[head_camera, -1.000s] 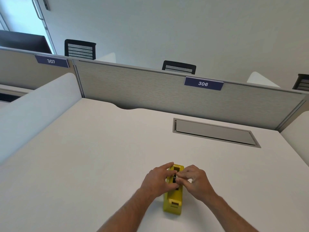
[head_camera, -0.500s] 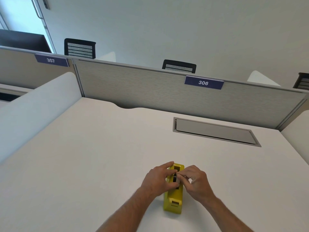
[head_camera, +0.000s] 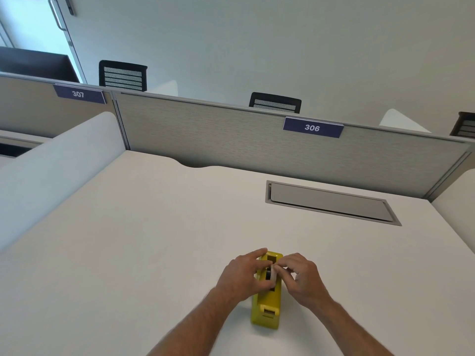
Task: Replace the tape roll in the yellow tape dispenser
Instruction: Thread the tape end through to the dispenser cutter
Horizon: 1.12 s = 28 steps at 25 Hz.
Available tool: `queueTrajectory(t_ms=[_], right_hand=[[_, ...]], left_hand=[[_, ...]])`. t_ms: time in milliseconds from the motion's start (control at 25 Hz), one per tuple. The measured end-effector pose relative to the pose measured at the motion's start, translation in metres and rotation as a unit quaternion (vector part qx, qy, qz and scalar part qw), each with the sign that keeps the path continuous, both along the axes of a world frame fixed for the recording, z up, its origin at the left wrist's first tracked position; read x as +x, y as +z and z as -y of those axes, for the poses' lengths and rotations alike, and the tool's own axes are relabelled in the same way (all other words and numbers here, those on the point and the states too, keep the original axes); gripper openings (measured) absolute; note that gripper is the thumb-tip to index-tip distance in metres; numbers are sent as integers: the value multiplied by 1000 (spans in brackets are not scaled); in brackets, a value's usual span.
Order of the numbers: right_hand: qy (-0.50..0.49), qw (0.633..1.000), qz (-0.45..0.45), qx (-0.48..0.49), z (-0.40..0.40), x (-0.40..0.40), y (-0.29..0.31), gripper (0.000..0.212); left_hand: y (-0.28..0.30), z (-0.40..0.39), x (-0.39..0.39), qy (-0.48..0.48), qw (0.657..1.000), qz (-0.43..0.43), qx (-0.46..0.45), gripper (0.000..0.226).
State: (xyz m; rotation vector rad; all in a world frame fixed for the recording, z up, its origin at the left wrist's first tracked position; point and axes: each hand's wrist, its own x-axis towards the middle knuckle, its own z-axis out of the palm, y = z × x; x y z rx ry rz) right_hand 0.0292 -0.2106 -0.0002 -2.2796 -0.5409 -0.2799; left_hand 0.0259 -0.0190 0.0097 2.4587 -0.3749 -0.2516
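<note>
Standing near the front of a white desk [head_camera: 128,253]: one yellow tape dispenser [head_camera: 267,301], cutter end toward the viewer. Tape roll [head_camera: 273,274], pale with dark core, seated in its top slot. Left hand [head_camera: 241,274] and right hand [head_camera: 303,278] flank the dispenser, fingertips pinching the roll from either side. Behind: grey cable hatch [head_camera: 331,202]; partition panel with plate "306" [head_camera: 312,127].

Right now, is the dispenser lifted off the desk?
No, the dispenser sits flat on the desk, with the left hand and right hand both at its middle.
</note>
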Motion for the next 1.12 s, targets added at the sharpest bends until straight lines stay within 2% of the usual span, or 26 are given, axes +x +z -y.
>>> queueTrajectory(t_ms=[160, 280, 400, 520, 640, 800, 1120], right_hand=[[10, 996, -70, 50, 2, 1, 7, 9], [25, 996, -78, 38, 1, 1, 7, 27], [6, 996, -81, 32, -1, 4, 3, 24], [-25, 995, -85, 41, -3, 5, 0, 31], [-42, 995, -73, 46, -7, 4, -1, 32], [-47, 998, -29, 34, -8, 2, -2, 24], [-32, 998, 37, -32, -9, 1, -3, 17]], left_hand=[[0, -1, 0, -4, 1000, 4, -4, 55], [0, -2, 0, -9, 1000, 7, -4, 55], [-1, -1, 0, 0, 1000, 2, -9, 53], [1, 0, -2, 6, 1000, 1, -13, 53], [0, 0, -2, 6, 1000, 5, -15, 53], [-1, -1, -2, 6, 1000, 5, -19, 54], [-2, -1, -1, 3, 1000, 4, -16, 55]])
